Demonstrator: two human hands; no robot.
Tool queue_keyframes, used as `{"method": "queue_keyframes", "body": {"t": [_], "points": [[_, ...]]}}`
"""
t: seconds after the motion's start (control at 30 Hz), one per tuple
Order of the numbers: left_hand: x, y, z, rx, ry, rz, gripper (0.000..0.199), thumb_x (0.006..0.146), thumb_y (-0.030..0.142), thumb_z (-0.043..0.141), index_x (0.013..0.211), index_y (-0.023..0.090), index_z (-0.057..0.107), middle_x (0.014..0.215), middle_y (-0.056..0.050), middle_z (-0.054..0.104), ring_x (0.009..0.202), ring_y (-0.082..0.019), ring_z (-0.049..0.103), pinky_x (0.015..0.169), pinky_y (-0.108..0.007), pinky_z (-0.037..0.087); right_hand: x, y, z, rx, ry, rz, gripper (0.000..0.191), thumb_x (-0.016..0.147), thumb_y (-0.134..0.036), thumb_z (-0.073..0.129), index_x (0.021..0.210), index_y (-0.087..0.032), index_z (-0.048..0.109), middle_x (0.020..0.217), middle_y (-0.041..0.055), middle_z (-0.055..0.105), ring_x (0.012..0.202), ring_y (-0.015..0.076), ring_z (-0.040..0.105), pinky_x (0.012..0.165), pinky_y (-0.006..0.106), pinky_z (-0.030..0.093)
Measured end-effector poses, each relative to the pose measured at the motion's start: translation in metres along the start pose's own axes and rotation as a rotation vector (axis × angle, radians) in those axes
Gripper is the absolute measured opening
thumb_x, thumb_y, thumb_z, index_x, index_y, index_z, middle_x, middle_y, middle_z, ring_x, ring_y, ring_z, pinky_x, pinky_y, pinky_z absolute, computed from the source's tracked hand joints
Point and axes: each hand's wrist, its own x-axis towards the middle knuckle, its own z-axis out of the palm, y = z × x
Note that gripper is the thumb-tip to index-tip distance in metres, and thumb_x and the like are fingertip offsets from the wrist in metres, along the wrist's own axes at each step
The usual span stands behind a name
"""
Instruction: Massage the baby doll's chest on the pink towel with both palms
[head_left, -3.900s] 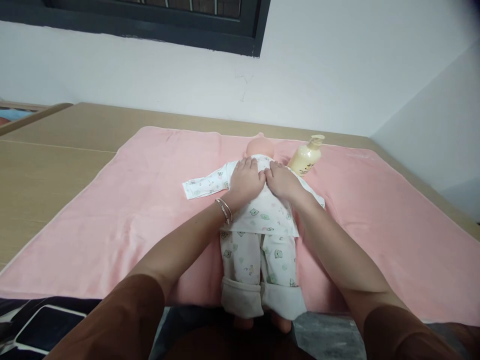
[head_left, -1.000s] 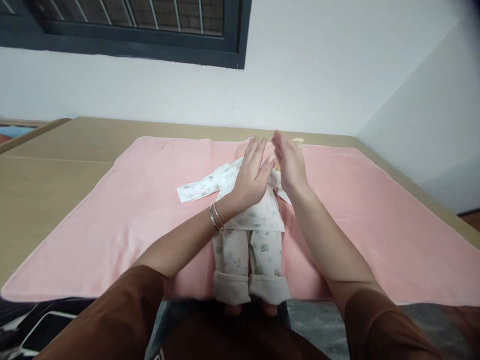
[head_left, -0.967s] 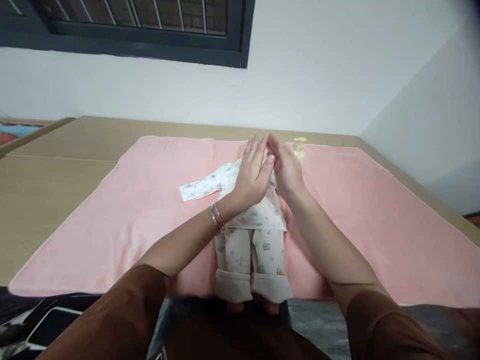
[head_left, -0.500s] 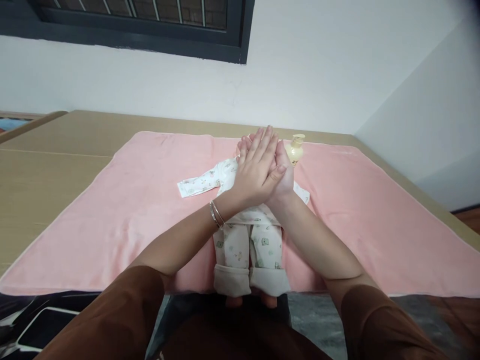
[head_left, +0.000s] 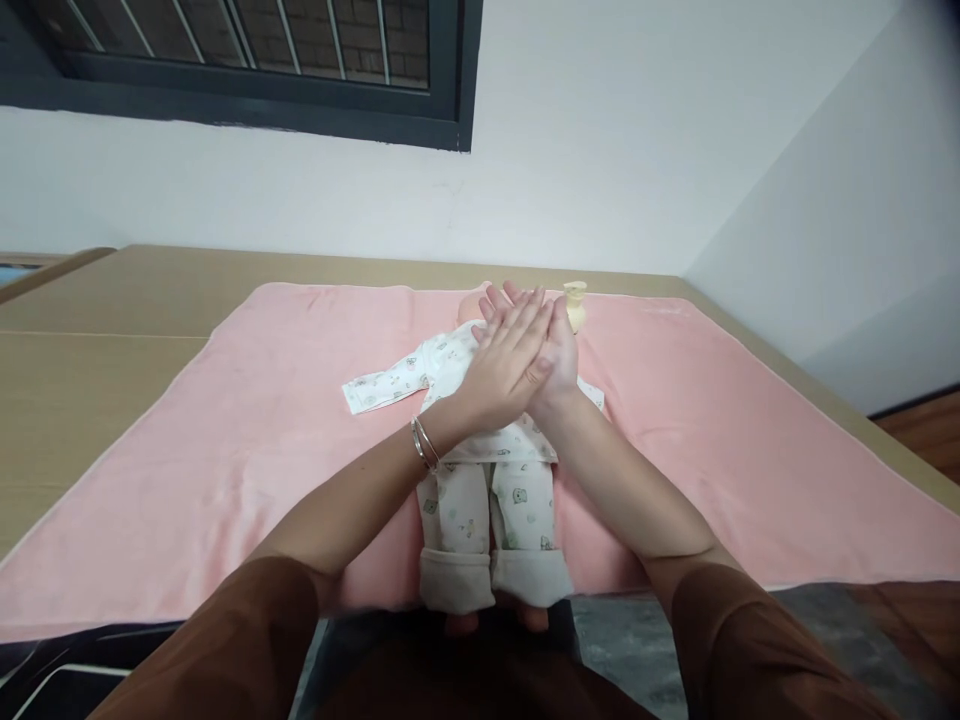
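My left hand [head_left: 504,368] lies palm down across my right hand [head_left: 561,362], which is turned palm up beneath it. The fingers of both are stretched out, and I see no object between the palms. Two thin silver bangles [head_left: 424,443] circle the left wrist. Below the hands a baby doll [head_left: 525,500] lies on its back in white printed clothes with rolled-up trouser cuffs. Its bare feet point towards me, and my hands hide most of its head and part of the chest. A cream pump bottle [head_left: 575,305] stands just beyond my right fingers.
A pink blanket [head_left: 285,400] covers much of the wooden table [head_left: 112,370]. Behind it rises a white wall [head_left: 585,130] with a dark-framed, barred window [head_left: 457,90]. A dark device with a pale rim [head_left: 75,695] shows at the lower left.
My hands stay pressed together, the left having slid slightly over the right palm. The whole view has tilted up a little, showing more window. Doll and bottle keep their places.
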Motion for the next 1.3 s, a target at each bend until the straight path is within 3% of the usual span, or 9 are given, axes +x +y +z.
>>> {"method": "queue_keyframes", "body": {"t": [0.13, 0.23, 0.47, 0.63, 0.8, 0.93, 1.03, 1.13, 1.3], "points": [[0.005, -0.027, -0.018, 0.048, 0.062, -0.074, 0.07, 0.102, 0.061, 0.007, 0.162, 0.026, 0.018, 0.167, -0.006, 0.024, 0.158, -0.023, 0.011, 0.129, -0.045, 0.0, -0.017, 0.012, 0.017, 0.11, -0.069, -0.027, 0.07, 0.097, -0.065, 0.016, 0.149, -0.028, 0.042, 0.15, 0.003, 0.052, 0.15, 0.0179, 0.034, 0.126, 0.045, 0.029], [0.0, -0.043, -0.02, 0.145, 0.063, -0.148, 0.069, 0.104, 0.058, 0.01, 0.162, 0.022, 0.021, 0.167, -0.009, 0.023, 0.158, -0.025, 0.01, 0.128, -0.05, -0.002, -0.022, 0.02, 0.013, 0.063, -0.104, 0.015, 0.064, 0.098, -0.063, 0.026, 0.141, -0.024, 0.052, 0.144, 0.0062, 0.057, 0.148, 0.0197, 0.039, 0.124, 0.044, 0.032], [-0.032, -0.079, 0.013, 0.247, 0.019, -0.532, 0.063, 0.103, 0.043, 0.035, 0.156, 0.009, 0.033, 0.163, -0.017, 0.032, 0.155, -0.03, 0.02, 0.127, -0.052, 0.014, 0.007, 0.04, -0.029, -0.513, 0.145, -0.147, 0.054, 0.099, -0.046, 0.03, 0.134, -0.018, 0.06, 0.147, 0.0078, 0.056, 0.141, 0.0206, 0.048, 0.123, 0.041, 0.033], [-0.045, -0.1, 0.018, 0.162, -0.056, -0.409, 0.049, 0.103, 0.034, 0.036, 0.145, 0.015, 0.051, 0.155, -0.011, 0.047, 0.148, -0.023, 0.038, 0.127, -0.047, 0.02, 0.034, 0.066, -0.052, -1.209, -0.097, -0.133, 0.054, 0.098, -0.029, 0.031, 0.142, -0.008, 0.054, 0.156, 0.0153, 0.043, 0.151, 0.0294, 0.032, 0.126, 0.051, 0.021], [-0.051, -0.108, 0.017, 0.146, -0.005, -0.329, 0.048, 0.103, 0.034, 0.034, 0.143, 0.017, 0.053, 0.153, -0.01, 0.05, 0.146, -0.021, 0.041, 0.127, -0.046, 0.022, 0.051, 0.071, -0.073, -1.411, -0.162, -0.062, 0.059, 0.102, -0.039, 0.027, 0.15, -0.009, 0.044, 0.16, 0.0158, 0.037, 0.151, 0.0293, 0.032, 0.126, 0.051, 0.018], [-0.053, -0.107, 0.019, 0.162, 0.015, -0.325, 0.047, 0.104, 0.035, 0.033, 0.142, 0.019, 0.054, 0.153, -0.008, 0.05, 0.146, -0.02, 0.041, 0.126, -0.046, 0.024, 0.03, 0.068, -0.057, -1.593, -0.126, -0.074, 0.062, 0.101, -0.034, 0.026, 0.15, 0.001, 0.04, 0.157, 0.0253, 0.037, 0.149, 0.0354, 0.033, 0.123, 0.053, 0.022], [-0.052, -0.108, 0.02, 0.172, 0.006, -0.324, 0.047, 0.102, 0.03, 0.032, 0.142, 0.016, 0.054, 0.153, -0.01, 0.05, 0.146, -0.021, 0.041, 0.126, -0.046, 0.024, 0.013, 0.069, -0.04, -1.636, -0.247, -0.155, 0.062, 0.097, -0.025, 0.031, 0.153, 0.002, 0.035, 0.161, 0.0218, 0.03, 0.152, 0.0366, 0.025, 0.125, 0.051, 0.02], [-0.051, -0.108, 0.02, 0.17, 0.006, -0.339, 0.049, 0.101, 0.028, 0.033, 0.142, 0.012, 0.053, 0.151, -0.013, 0.051, 0.144, -0.021, 0.043, 0.126, -0.045, 0.025, 0.017, 0.069, -0.043, -1.553, -0.315, -0.178, 0.061, 0.096, -0.022, 0.029, 0.154, -0.005, 0.038, 0.163, 0.0134, 0.031, 0.154, 0.0335, 0.022, 0.127, 0.051, 0.017], [-0.049, -0.103, 0.019, 0.188, -0.011, -0.356, 0.048, 0.102, 0.034, 0.033, 0.143, 0.017, 0.052, 0.153, -0.01, 0.05, 0.146, -0.02, 0.041, 0.126, -0.045, 0.024, 0.043, 0.068, -0.069, -1.437, -0.162, -0.058, 0.063, 0.097, -0.031, 0.03, 0.154, -0.005, 0.036, 0.162, 0.0174, 0.032, 0.152, 0.0305, 0.028, 0.126, 0.051, 0.02]]}}
